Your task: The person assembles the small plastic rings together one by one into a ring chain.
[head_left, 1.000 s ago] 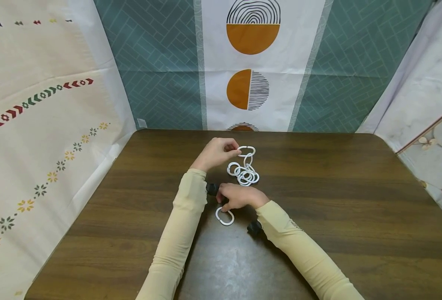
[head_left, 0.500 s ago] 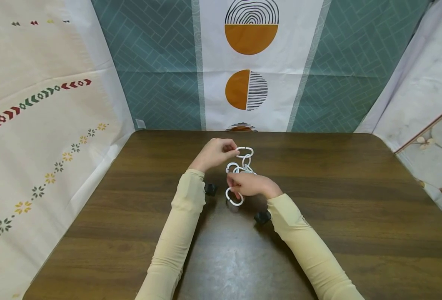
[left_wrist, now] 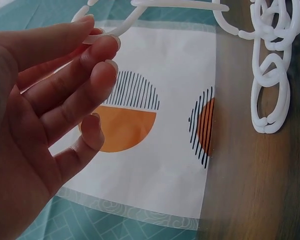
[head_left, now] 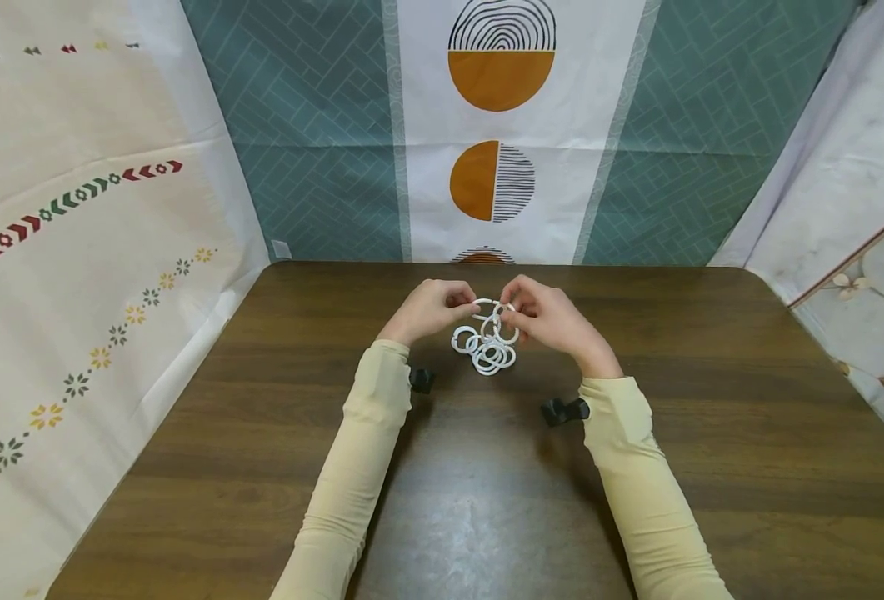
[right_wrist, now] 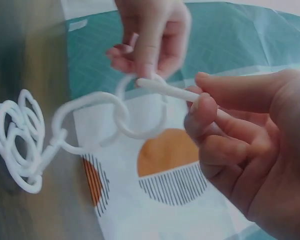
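With thumb and fingertips my left hand [head_left: 430,311] pinches the top link [right_wrist: 140,135] of a white plastic chain, lifted off the table. My right hand [head_left: 554,318] pinches a separate white C-shaped ring [right_wrist: 172,91]. In the right wrist view the ring's tip overlaps the top link, right at the left fingertips. From the top link the chain hangs through another link [right_wrist: 87,95] down to a heap of joined links [left_wrist: 285,35] on the wooden table. In the left wrist view the ring crosses the upper edge, partly cut off.
The brown table [head_left: 262,450] runs up to a teal and white patterned cloth [head_left: 322,167] at the back. Patterned sheets hang at both sides. Black wrist cameras [head_left: 564,411] jut inward from both sleeves.
My right hand has lifted the loose ring off the table near the front and carried it forward and up to the top link. My left hand stays in place, still pinching the chain.
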The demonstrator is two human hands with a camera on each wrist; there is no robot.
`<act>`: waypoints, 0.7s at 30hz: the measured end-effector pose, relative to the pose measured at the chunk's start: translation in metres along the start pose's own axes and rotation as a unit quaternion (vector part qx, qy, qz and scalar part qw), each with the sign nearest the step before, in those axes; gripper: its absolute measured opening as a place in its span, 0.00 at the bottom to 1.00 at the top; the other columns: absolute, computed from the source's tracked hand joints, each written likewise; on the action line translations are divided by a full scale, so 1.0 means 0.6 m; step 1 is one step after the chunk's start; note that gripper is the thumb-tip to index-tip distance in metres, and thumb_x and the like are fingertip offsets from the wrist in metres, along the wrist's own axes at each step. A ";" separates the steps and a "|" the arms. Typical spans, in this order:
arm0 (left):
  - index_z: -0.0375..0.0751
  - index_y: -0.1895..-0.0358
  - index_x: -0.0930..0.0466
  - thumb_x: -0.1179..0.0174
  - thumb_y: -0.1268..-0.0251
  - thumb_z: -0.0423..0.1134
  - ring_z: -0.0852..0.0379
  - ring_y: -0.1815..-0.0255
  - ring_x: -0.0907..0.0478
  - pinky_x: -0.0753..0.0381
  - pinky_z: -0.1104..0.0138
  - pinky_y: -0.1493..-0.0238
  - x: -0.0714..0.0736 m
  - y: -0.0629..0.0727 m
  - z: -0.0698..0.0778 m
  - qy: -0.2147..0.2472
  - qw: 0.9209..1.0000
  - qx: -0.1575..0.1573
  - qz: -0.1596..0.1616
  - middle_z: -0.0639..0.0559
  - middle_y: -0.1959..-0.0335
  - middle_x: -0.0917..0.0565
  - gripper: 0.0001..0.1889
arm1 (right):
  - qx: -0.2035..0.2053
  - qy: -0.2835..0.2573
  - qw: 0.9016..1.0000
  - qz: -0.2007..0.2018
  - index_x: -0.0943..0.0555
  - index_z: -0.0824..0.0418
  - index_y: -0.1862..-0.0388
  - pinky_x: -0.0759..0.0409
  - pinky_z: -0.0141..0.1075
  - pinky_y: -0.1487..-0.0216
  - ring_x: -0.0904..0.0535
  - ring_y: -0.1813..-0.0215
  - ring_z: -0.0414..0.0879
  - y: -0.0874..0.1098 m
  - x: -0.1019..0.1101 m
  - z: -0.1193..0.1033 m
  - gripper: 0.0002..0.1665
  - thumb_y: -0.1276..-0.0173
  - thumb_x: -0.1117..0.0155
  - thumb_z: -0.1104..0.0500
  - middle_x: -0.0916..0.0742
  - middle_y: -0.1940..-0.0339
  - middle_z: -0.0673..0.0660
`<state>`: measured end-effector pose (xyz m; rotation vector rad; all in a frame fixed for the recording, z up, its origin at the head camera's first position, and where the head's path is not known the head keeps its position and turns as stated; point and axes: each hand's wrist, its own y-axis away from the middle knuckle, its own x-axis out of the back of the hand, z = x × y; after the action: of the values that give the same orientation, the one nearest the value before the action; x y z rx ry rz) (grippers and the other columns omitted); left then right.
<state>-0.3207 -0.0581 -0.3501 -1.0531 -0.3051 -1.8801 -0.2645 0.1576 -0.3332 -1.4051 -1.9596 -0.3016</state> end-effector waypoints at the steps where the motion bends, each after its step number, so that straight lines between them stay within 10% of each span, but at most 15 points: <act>1: 0.44 0.62 0.17 0.37 0.35 0.43 0.58 0.68 0.21 0.23 0.67 0.61 0.000 0.000 -0.001 0.001 1.000 0.001 -0.001 0.50 0.69 0.14 0.07 | -0.001 -0.007 1.000 0.017 0.27 0.63 0.55 0.25 0.34 0.74 0.21 0.79 0.49 0.000 0.003 0.000 0.11 0.32 0.37 0.64 0.17 0.73 0.62; 21: 0.44 0.63 0.16 0.37 0.35 0.41 0.60 0.68 0.17 0.22 0.67 0.61 0.002 0.004 0.003 0.033 0.999 -0.023 -0.025 0.50 0.68 0.12 0.06 | -0.014 -0.043 0.995 0.091 0.28 0.66 0.53 0.28 0.31 0.79 0.23 0.80 0.39 -0.012 -0.005 0.015 0.14 0.33 0.36 0.63 0.15 0.69 0.68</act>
<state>-0.3180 -0.0592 -0.3485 -1.0211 -0.2529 -1.9703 -0.2740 0.1577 -0.3407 -1.6260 -1.8852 -0.1885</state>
